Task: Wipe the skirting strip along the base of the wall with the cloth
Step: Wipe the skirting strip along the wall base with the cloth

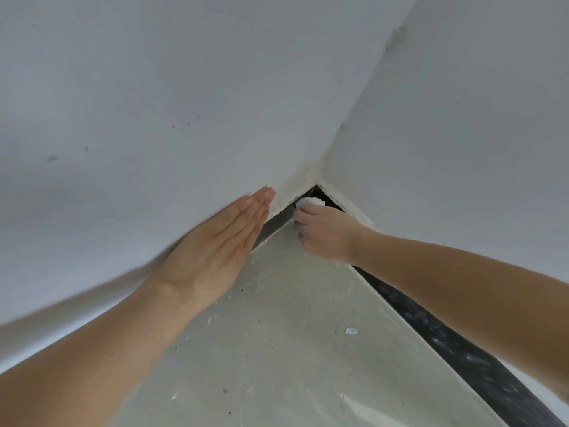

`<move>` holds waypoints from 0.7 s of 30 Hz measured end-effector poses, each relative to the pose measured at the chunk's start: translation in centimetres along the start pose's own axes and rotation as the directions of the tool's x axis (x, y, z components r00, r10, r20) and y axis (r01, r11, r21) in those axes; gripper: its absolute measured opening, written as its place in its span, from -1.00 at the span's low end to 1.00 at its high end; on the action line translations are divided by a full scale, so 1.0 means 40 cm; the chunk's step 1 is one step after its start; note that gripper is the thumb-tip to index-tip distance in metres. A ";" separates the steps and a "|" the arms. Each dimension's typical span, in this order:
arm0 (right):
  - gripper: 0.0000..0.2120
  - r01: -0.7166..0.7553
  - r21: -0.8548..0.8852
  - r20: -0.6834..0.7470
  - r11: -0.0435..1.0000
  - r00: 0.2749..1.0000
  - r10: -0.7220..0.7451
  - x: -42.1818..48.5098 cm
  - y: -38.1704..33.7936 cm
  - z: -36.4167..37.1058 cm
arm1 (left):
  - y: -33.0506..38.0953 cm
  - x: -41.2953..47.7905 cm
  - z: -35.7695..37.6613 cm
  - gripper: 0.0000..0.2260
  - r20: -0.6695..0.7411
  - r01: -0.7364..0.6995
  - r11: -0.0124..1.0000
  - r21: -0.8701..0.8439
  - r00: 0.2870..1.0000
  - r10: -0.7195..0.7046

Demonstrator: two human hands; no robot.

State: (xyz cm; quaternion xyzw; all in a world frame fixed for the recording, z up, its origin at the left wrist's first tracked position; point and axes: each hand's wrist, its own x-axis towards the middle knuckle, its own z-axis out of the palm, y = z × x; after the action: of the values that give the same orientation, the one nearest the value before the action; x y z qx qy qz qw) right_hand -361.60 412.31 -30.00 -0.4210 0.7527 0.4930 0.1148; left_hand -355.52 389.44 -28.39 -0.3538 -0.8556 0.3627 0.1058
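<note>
While the right hand (326, 234) pinches a bunched white cloth (311, 201) into the corner, the wipe looks to be at the strip's end. The dark skirting strip (455, 340) runs back beneath that forearm, open for a long pull; likely next. Left hand (212, 241), fingers straight and together, presses flat on the wall (154, 103). Below both hands: gritty floor (292, 349).

Two hands: left hand (215, 241) centre-left, right hand (326, 232) centre. One white cloth (311, 201). Two walls: left wall (154, 103), right wall (462, 134). Two dark skirting strips: left strip (274, 224), right strip (446, 343). One white scrap (350, 331), lower right.
</note>
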 end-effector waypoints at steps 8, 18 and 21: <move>-0.91 -0.206 0.003 -0.002 0.978 0.978 0.206 0.043 -0.027 0.065 | -0.003 0.001 0.009 -0.44 -0.050 0.009 0.998 0.056 0.999 -0.006; -0.80 -0.215 0.421 0.256 0.881 0.960 0.112 -0.037 -0.093 0.027 | 0.001 -0.003 0.033 -0.38 -0.138 0.024 0.998 0.064 0.990 -0.015; -0.86 -0.156 0.285 0.051 0.946 0.988 0.148 -0.029 -0.078 0.012 | 0.004 -0.003 0.037 -0.38 -0.186 0.031 0.996 0.082 0.982 -0.015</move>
State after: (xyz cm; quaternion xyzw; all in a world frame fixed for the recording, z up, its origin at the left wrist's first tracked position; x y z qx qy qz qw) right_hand -358.67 412.83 -31.56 -0.3335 0.8449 0.3913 0.1474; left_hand -356.00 388.64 -29.54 -0.3711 -0.8300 0.3630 0.2039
